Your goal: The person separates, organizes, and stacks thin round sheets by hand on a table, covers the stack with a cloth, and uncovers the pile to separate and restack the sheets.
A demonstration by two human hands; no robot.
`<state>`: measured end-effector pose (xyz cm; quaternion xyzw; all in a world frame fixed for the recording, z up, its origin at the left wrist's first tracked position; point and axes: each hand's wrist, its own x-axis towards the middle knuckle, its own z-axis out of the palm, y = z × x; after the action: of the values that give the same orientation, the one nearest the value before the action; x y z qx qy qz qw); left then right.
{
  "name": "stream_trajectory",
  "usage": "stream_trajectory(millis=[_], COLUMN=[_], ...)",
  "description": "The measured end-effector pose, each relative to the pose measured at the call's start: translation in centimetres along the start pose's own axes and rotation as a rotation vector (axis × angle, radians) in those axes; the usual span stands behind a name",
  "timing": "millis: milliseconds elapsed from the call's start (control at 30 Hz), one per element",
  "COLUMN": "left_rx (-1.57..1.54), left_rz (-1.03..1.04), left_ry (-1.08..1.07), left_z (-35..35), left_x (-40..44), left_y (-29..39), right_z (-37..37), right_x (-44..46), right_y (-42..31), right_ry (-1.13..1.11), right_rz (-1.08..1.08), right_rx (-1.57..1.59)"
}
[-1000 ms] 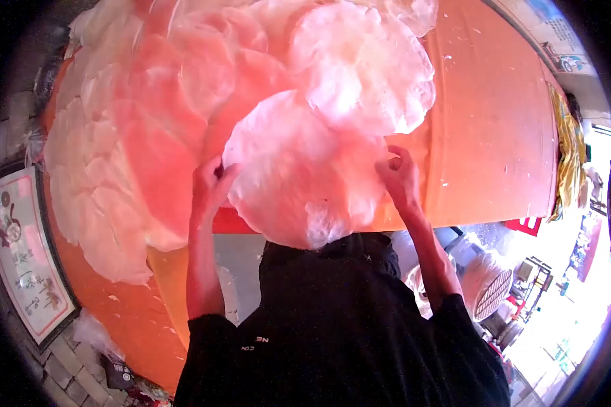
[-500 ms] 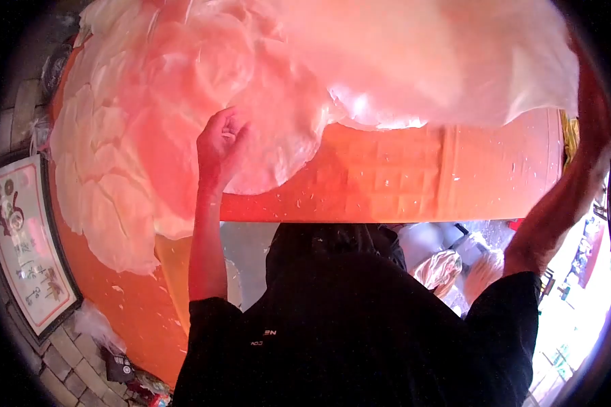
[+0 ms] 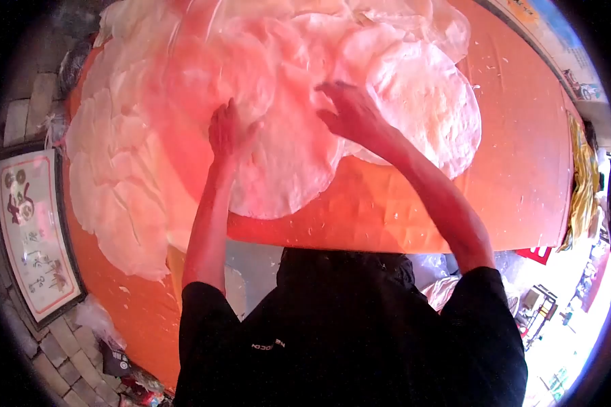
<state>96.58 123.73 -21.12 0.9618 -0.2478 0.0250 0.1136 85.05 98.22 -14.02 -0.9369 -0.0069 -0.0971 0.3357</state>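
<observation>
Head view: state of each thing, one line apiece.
Left hand: open, over the sheets, contact unclear
Right hand: open, fingers extended, contact unclear
Pale sheets: spread out, overlapping, wrinkled
Orange table cover: creased, pale flecks on it
Yellow cloth: bunched in folds
Framed sign: lettered side showing
Clear plastic: crumpled

No whole word legible to us. On black shirt (image 3: 360,319), few pale Latin letters, broken by fold; we make out N, rest uncertain. On framed panel (image 3: 37,237) at left, dark Chinese-style characters, large one above, smaller rows below; too blurred for us to read. On red sign (image 3: 536,255), pale mark, unreadable. On dark packet (image 3: 115,359), small white round emblem, lettering too small for us.
</observation>
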Motion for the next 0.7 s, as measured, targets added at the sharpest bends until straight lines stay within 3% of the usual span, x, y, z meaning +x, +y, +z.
stream_trajectory(millis=[33,67,133,200,267,300,367,400,433,500,533,567,667,700], left_rx=[0.002,-0.024,-0.052,-0.073,-0.318,-0.357,-0.29,-0.43,-0.26,-0.214,-0.163,-0.115,0.001,-0.001], left_rz=[0.009,0.065,0.128,-0.144,-0.153,-0.171,-0.113,-0.167,-0.122,-0.109,-0.101,-0.093,-0.098,-0.092], left_ry=[0.001,0.032,0.062,-0.053,0.143,0.161,0.273,0.246,0.261,0.398,0.394,0.394,0.291,0.296], left_z=[-0.2,-0.5,-0.9,-1.3,-3.3,-5.1,-8.9,-10.1,-14.1,-16.7,-18.2,-19.7,-22.4,-23.1], left_x=[0.0,-0.4,0.0,0.8,0.9,0.7,0.2,0.0,-0.6,-1.3,-1.8,-1.9,-1.6,-1.2], left_y=[0.0,-0.4,-1.3,-2.7,-4.7,-6.0,-8.3,-10.5,-8.4,-9.0,-7.7,-5.8,-1.8,-0.6], right_z=[2.2,3.3,4.9,7.2,8.0,6.6,0.9,-1.2,-3.7,-11.4,-13.3,-16.7,-28.1,-29.8], right_x=[1.7,3.1,4.9,5.0,5.4,5.8,4.8,4.7,4.0,4.3,3.8,4.6,2.5,0.8], right_y=[1.3,1.9,2.8,3.7,3.3,2.0,-2.9,-2.9,-2.7,-2.7,0.8,5.9,-9.7,-7.8], right_ry=[0.18,0.186,-0.029,0.057,0.186,0.072,0.015,0.099,0.18,0.255,0.478,0.514,0.621,0.516], right_rz=[-0.032,-0.027,0.264,0.246,0.217,0.15,0.15,0.042,-0.064,0.065,-0.26,-0.503,0.29,0.159], right_rx=[-0.014,-0.015,-0.064,0.009,0.218,0.037,0.095,0.104,0.115,0.312,0.337,0.539,0.168,-0.032])
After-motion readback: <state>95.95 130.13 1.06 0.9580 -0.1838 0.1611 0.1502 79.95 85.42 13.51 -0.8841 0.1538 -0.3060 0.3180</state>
